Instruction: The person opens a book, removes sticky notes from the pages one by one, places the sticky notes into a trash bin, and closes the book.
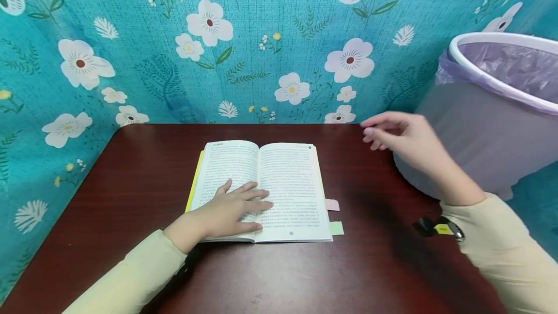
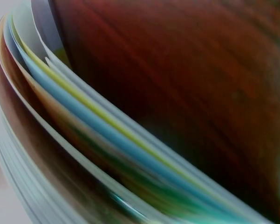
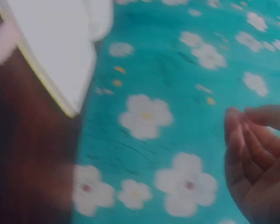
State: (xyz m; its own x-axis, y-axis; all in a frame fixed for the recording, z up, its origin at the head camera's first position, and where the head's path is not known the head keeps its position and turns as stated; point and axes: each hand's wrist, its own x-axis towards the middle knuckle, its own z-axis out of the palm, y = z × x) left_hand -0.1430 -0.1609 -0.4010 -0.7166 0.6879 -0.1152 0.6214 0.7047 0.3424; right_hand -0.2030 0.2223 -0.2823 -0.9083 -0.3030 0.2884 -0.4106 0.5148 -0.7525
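Book (image 1: 283,173) lies near the tabletop's (image 1: 144,173) far edge, our spread left hand (image 1: 231,209) likely steadying it, right hand (image 1: 405,137) empty.

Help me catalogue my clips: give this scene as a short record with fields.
Book: lies open, printed pages up
At its right edge: pink tab, green tab
Left hand: spread over the book, crossing its middle fold
Right hand: raised, nothing visible in it
Bin: lined, right of the book
Table: dark reddish brown
Backdrop: teal with white flowers
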